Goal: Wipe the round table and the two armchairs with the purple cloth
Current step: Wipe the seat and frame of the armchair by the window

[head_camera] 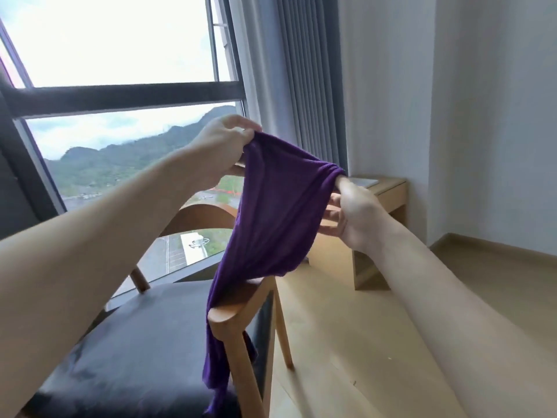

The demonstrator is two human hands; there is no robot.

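Purple cloth (pixel 271 206) hangs stretched between both hands above the armchair (pixel 126 342), its tail draping over the wooden armrest (pixel 238 300). The left hand (pixel 220 146) and right hand (pixel 352 212) each pinch a top corner, probably to open it out before wiping.
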